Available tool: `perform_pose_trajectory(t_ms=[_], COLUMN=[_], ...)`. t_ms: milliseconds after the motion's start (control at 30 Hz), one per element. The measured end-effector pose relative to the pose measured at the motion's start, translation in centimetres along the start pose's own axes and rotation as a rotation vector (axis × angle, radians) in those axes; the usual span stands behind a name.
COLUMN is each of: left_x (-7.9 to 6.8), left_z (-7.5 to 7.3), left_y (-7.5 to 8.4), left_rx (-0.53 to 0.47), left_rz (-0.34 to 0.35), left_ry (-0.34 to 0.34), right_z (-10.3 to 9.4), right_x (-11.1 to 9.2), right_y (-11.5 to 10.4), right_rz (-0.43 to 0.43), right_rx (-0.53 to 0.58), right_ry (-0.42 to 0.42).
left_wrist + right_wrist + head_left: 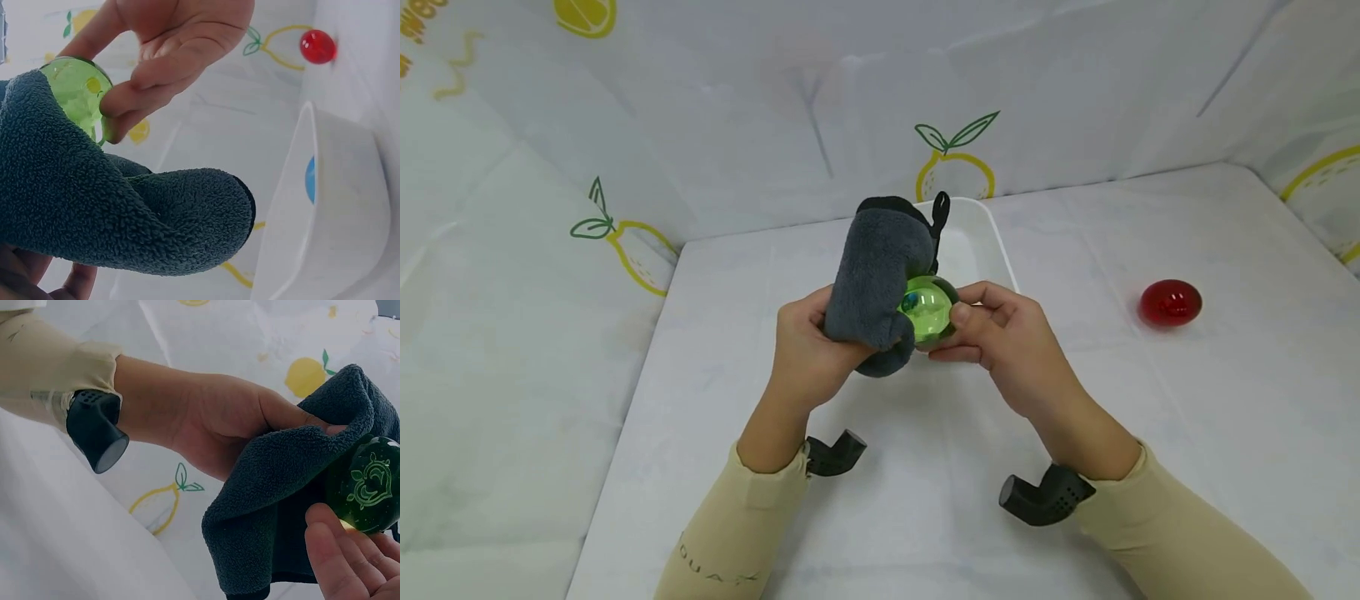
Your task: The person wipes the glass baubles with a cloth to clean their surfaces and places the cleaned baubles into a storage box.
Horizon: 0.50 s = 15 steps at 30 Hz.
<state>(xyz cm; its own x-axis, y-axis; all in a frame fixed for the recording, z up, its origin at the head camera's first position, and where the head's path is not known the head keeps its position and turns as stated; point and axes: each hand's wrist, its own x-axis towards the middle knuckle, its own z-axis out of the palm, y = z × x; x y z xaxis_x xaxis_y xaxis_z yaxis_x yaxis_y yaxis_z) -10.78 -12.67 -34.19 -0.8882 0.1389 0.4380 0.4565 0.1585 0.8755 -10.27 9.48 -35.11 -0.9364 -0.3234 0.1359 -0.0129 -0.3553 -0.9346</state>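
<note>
A dark grey plush cloth [876, 267] with a black hanging loop is gripped by my left hand [805, 358], its thumb over one fold. My right hand [1011, 342] pinches a clear green ball [928, 310] between thumb and fingers, right against the cloth. In the right wrist view a pale leafy heart design shows on the green ball [372, 481], and the cloth [281, 462] folds round its near side. The left wrist view has the cloth [94, 200] hanging in a loose fold, partly covering the ball.
A white tub [988, 242] stands behind the hands, with a blue thing [310, 181] inside it. To the right, a glossy red ball [1170, 302] lies on the white-covered table [1150, 400]. A lemon-print sheet [760, 125] hangs behind the table.
</note>
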Motion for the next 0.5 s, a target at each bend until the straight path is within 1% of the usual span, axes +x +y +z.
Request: perform_pose_trajectory(t_ms=[133,200,400,433,500], left_x=[-0.13,-0.2,-0.4,-0.42,-0.45], left_z=[-0.03,0.06,0.56,0.67,0.94], left_y=[0.18,0.31,0.63,0.64,0.57], left_rx=[0.019,0.022,0.049,0.061,0.076], left_rz=[0.038,0.033,-0.069,-0.078,-0.073], left_ry=[-0.001,0.0,0.006,0.006,0.004], right_z=[-0.17,-0.2,-0.12,-0.09,0.0], right_x=[-0.01,-0.01,0.04,0.04,0.05], right_y=[0.12,0.17,0.27,0.29,0.32], right_rz=[0.003,-0.008,-0.013,-0.016,-0.034], right_rx=[0.073,0.082,0.059,0.048,0.041], right_ry=[-0.076,-0.081,0.001,0.018,0.049])
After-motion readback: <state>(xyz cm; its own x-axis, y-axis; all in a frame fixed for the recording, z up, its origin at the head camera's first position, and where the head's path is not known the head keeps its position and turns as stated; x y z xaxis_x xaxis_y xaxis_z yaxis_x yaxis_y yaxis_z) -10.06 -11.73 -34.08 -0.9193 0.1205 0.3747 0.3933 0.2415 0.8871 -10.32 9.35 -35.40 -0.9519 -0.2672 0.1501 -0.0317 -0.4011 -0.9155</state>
